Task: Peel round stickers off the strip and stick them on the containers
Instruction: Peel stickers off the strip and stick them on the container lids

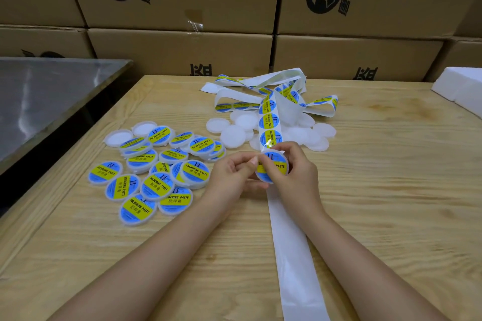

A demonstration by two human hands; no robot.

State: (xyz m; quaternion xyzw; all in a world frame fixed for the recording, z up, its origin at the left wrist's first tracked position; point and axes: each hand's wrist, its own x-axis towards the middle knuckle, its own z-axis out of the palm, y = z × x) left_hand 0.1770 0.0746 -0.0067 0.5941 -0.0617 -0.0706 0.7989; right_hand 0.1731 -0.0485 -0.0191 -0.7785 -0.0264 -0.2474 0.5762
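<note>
Soldering-paste sticker on white container, my right hand curling fingers round it, left hand pinching its rim

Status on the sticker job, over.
Left hand, right hand grip one container, sticker on. Labelled pile left, bare containers behind. Strip under hands, nothing blocking.

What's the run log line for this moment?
stage: sticker going onto container | left hand: holds container, thumb on sticker | right hand: holds container | labelled containers: piled left | blank containers: beside strip
</note>
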